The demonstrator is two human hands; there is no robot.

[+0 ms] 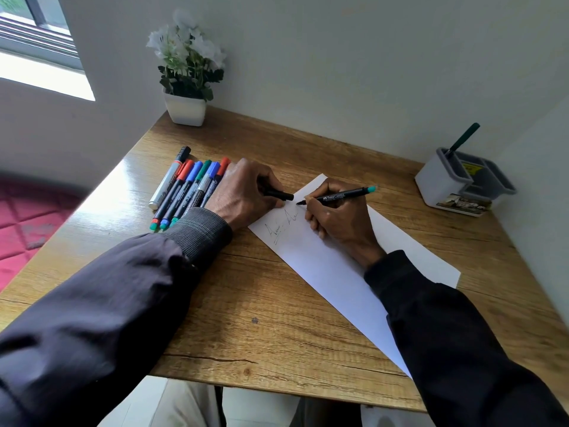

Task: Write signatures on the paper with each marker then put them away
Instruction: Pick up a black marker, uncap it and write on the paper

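Paper (338, 272) is lying slantwise across the right half of the tabletop (261, 318), one end reaching over the near edge, the other pointing toward the middle. Both sleeves are covering parts of it.

Right hand (335, 217) is gripping a black marker (338, 197) with a teal end, fingers curled round the barrel, tip touching the far end of the paper. Left hand (246, 192) is pinching a black cap (278, 195), its heel resting just beside the paper's left edge.

Two signatures (281, 224) are showing on the sheet, side by side. The second, nearer the tip, is probably the one being written.

Row of markers (191, 189) is lying near the left edge, touching each other: red, blue and green caps, plus one thicker silver one. These are judged unused and waiting.

White box (455, 183) is sitting at the far right corner, a green marker (463, 138) standing in it. Judged: one put away, one in hand, the rest to go, so the task is early.

Flower pot (184, 109) is standing at the far left corner.

Hard to make out: the exact count in the row, since the left hand is hiding its right side; the signature lettering; the box's other compartments.
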